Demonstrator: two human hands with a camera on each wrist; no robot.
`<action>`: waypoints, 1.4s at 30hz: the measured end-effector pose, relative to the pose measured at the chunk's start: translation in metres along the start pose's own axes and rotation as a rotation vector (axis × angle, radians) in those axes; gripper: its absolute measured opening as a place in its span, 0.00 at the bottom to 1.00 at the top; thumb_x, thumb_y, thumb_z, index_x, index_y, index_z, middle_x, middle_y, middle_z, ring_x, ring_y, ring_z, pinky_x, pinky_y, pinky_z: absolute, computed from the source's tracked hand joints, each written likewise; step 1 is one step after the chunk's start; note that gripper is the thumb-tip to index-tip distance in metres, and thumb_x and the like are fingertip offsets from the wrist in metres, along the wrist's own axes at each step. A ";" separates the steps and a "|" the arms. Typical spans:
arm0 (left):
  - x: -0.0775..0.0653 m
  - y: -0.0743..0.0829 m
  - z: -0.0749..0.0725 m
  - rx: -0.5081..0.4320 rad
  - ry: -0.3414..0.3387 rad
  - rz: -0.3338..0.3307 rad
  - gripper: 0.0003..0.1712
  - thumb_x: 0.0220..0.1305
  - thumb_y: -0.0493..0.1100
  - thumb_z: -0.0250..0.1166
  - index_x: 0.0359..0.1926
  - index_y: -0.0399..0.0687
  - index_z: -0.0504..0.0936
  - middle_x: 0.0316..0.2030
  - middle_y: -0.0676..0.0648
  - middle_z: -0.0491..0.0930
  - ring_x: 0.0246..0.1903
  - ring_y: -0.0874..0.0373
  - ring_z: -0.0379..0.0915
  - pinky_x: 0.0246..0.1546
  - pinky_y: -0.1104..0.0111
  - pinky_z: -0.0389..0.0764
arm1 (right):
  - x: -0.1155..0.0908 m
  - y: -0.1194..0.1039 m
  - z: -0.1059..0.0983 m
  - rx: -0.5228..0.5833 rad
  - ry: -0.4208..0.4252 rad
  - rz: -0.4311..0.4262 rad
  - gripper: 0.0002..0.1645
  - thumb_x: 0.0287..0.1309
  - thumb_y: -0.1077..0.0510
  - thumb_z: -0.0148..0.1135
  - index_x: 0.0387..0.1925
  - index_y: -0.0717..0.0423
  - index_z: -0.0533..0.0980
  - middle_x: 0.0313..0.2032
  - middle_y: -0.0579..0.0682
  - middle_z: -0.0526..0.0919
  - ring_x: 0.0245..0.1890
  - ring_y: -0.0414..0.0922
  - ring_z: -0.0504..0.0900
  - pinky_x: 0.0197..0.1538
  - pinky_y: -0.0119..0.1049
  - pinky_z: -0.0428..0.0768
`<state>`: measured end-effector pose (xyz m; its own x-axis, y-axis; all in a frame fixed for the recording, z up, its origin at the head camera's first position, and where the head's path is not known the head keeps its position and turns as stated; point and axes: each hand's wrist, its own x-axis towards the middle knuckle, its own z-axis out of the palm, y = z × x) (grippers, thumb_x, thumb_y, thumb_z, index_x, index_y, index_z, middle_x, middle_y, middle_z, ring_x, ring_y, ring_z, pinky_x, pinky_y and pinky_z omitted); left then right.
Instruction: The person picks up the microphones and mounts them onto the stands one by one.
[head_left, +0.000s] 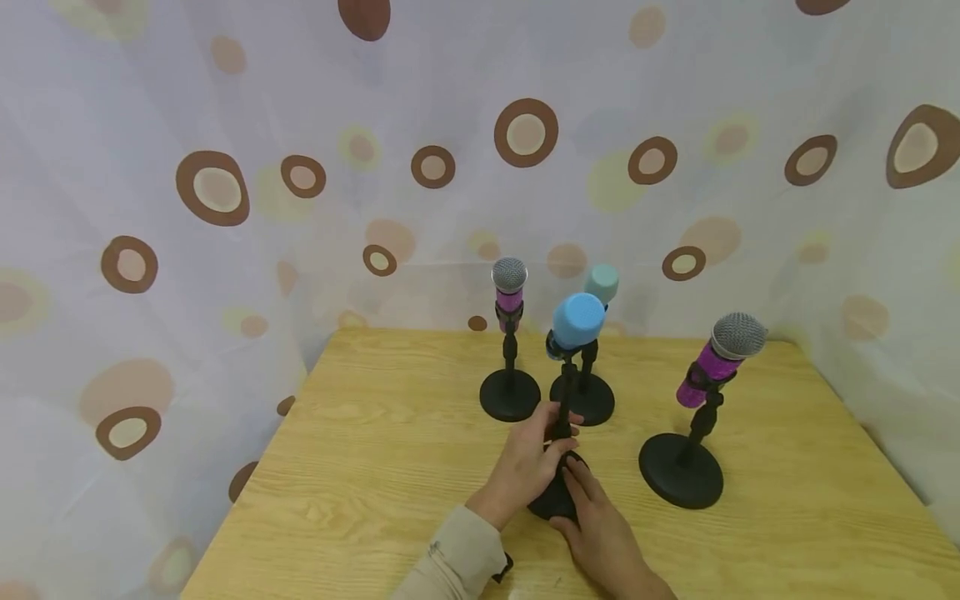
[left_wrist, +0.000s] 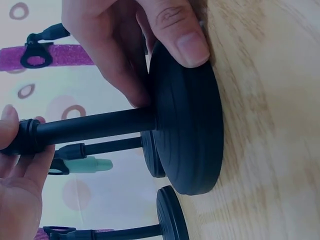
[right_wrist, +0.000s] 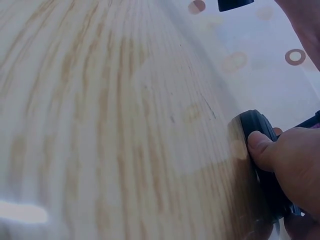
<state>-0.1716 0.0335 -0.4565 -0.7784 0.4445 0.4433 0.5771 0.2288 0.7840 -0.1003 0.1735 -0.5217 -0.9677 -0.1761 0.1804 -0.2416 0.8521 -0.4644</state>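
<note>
A black microphone stand carries a microphone with a light blue head [head_left: 579,321], tilted up to the right. My left hand [head_left: 525,462] grips the stand's upright pole [left_wrist: 95,125], fingers and thumb curled round its collar. Low down, my right hand [head_left: 603,533] holds the round base [left_wrist: 187,125] by its edge. The right thumb [right_wrist: 259,142] presses one face of the base in the right wrist view, while the other fingers are mostly hidden. In the left wrist view the base sits right at the wooden tabletop.
Behind stand a purple microphone with a silver grille [head_left: 509,275] and a mint-green one [head_left: 602,283], each on a black stand. Another purple microphone [head_left: 738,336] is on a stand to the right. A patterned curtain [head_left: 450,217] hangs along the back of the wooden table [head_left: 360,467].
</note>
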 end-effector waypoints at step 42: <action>-0.003 0.002 0.008 0.076 0.077 -0.004 0.25 0.70 0.39 0.61 0.65 0.49 0.65 0.51 0.49 0.84 0.49 0.64 0.83 0.52 0.75 0.81 | -0.002 0.003 0.001 -0.009 0.003 -0.010 0.41 0.58 0.52 0.70 0.68 0.67 0.67 0.72 0.60 0.62 0.69 0.59 0.68 0.61 0.51 0.77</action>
<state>-0.1658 0.0392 -0.4596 -0.7958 0.3759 0.4748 0.5888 0.2972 0.7517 -0.0988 0.1759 -0.5242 -0.9651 -0.1829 0.1875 -0.2503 0.8548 -0.4546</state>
